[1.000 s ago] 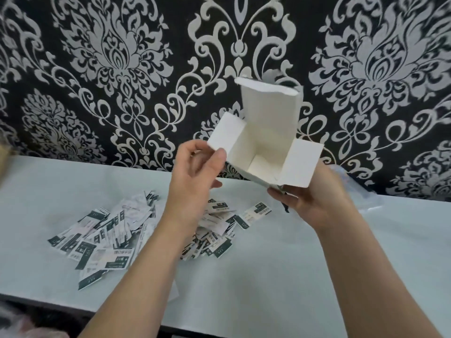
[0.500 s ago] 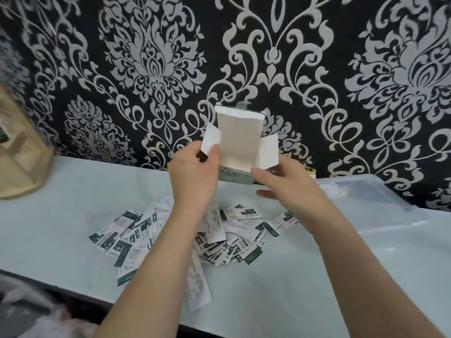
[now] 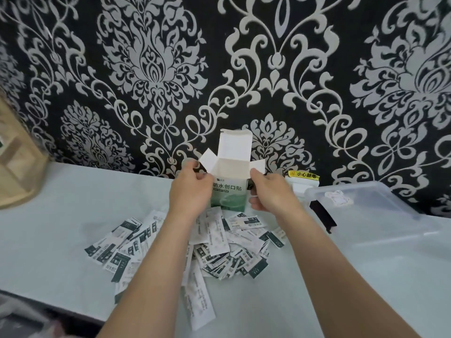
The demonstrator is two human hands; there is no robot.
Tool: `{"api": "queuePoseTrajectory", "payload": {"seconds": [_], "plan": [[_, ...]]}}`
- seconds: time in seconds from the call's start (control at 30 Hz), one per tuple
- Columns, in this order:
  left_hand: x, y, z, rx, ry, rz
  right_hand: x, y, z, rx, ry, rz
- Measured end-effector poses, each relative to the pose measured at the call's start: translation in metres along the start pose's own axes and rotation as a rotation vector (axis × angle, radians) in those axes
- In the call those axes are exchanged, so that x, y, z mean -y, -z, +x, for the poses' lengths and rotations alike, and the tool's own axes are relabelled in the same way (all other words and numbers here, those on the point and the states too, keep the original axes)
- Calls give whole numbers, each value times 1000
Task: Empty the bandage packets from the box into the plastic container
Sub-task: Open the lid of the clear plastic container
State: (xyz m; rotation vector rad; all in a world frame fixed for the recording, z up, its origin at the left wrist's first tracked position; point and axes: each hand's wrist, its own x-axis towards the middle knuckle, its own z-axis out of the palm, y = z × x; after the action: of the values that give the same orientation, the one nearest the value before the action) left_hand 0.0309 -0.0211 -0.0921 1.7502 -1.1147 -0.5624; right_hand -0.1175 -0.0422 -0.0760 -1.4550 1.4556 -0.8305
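Head view: the box [image 3: 229, 191] stands upright at the back of the tabletop [image 3: 48, 228], near the patterned wall, top flaps open and the white interior showing. No packet is visible in its mouth, though the bottom of the interior is out of sight.

Progress, as judged: the box appears emptied, but not into the right place. The bandage packets [image 3: 219, 245] lie in a loose, spread heap on the tabletop directly in front of the box, some overlapping, a few strayed toward the near edge. The plastic container [image 3: 366, 211] sits well apart to the right, translucent, with a black clasp on its near-left side. A pale shape shows through its top; it cannot be told whether that is a label or contents, nor whether the lid is on. No packet can be confirmed inside. Outstanding — gathering the whole heap and moving it across to the container.

Hands: both forearms reach forward over the heap. The left hand [image 3: 189, 191] grips the box's left side, fingertips up by the left flap. The right hand [image 3: 271, 193] holds the right side, thumb at the upper front corner, other fingers curled behind. The two hands are apart, the box between them.

Also noted — a wooden item [image 3: 17, 172] at far left and a yellow label [image 3: 303, 174] behind the right hand.
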Motion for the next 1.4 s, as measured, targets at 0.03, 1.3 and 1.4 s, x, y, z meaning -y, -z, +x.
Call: {"api": "queuePoseTrajectory", "payload": {"seconds": [0.03,1.3,1.4], "plan": [[0,3,-1,-58,-18,40,2,5,-3,1,20,-63],[-47,-135,-91,327,-53,-22,-114,213,-30,-327,-297,-225],[-44,-136,-90,349,-54,-58,-104,214,-31,-581,29,-528]]}}
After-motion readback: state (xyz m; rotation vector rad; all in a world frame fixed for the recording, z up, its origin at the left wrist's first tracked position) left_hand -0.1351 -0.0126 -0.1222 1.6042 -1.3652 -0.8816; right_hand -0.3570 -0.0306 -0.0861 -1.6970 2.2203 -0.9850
